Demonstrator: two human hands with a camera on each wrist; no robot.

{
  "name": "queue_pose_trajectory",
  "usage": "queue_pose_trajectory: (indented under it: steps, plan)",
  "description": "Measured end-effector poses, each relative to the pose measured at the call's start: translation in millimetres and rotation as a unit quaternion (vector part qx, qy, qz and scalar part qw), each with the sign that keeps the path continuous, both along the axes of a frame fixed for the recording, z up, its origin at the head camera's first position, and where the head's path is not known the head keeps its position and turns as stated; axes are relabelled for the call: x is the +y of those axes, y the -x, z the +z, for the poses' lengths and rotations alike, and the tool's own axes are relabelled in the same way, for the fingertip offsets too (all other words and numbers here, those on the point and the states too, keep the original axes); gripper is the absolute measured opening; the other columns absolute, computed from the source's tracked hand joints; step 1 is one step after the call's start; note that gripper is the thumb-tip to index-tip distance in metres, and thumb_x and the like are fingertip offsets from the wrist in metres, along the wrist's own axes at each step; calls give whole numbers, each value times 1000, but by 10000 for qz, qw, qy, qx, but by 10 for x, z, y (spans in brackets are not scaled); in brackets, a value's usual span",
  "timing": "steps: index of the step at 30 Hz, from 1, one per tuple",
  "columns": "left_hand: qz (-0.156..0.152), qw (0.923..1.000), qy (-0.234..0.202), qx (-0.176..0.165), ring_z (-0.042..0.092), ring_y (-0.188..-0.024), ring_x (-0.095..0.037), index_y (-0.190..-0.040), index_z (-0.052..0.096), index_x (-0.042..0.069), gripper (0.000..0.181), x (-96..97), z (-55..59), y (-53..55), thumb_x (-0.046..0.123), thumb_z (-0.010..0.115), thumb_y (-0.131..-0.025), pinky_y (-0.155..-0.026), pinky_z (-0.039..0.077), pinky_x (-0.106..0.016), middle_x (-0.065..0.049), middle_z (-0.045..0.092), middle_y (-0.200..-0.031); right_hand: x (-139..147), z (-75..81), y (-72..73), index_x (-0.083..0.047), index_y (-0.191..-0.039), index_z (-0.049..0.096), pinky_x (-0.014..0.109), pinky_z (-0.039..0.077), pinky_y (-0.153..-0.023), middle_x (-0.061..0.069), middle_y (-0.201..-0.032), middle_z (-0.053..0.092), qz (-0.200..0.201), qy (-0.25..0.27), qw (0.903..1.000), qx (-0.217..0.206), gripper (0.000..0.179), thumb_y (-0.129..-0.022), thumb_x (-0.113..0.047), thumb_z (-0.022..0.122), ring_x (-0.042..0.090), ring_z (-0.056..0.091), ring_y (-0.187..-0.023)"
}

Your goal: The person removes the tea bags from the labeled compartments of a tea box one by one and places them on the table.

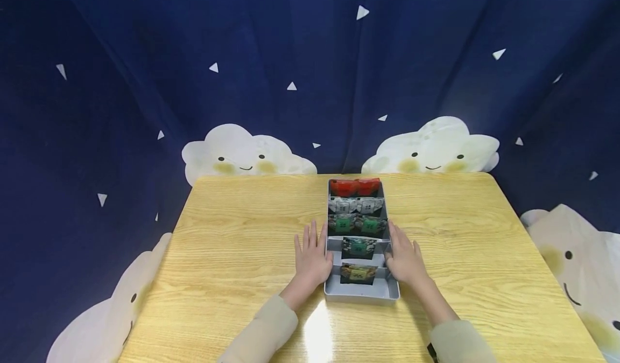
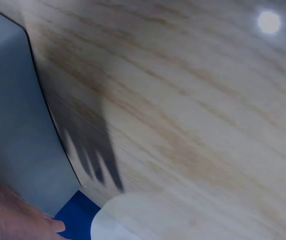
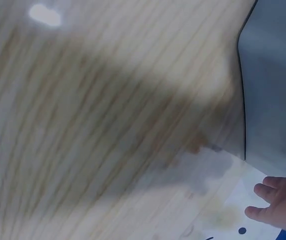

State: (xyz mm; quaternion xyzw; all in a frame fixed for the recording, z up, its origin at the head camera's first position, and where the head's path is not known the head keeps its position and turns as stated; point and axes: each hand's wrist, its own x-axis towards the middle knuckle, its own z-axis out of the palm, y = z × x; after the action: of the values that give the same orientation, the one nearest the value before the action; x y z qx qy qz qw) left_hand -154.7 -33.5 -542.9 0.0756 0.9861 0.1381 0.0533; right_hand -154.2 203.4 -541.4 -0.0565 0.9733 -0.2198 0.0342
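A long grey divided box stands on the table with small packets in its compartments. From the back come red packets, silvery white packets and green-labelled packets. Nearer the front are a single dark green packet and a packet with a yellow label. My left hand lies along the box's left side, fingers straight and thumb at the rim. Along the right side my right hand does likewise. Both wrist views show the fingers beside the grey outer walls.
The box rests on a light wooden table, its back end close to the table's far edge. Behind and around the table hangs a dark blue curtain with white triangles and smiling clouds.
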Motion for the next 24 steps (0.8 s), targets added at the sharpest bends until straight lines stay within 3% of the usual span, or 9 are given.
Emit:
queue_pose_trajectory:
  steps: [15,24]
  plan:
    - [118,9993,-295,190,8,-139,-33,-148,14,18,67,-187,9,-215,29,42,-89,-108,4,-55,-12,7,-153,-207,14,-177,-5,-146,11,65,9,-101,25,-145,24,-35,-189,9997,154,76,-81,-12,49,43,22,-131]
    - [131,9992,-177,329,7,-139,-32,-148,17,18,66,-255,24,-322,29,44,-88,-107,3,-55,-13,9,-153,-308,37,-283,-6,-147,13,63,0,-103,25,-147,16,-116,-396,9989,205,76,-81,-12,49,42,14,-134]
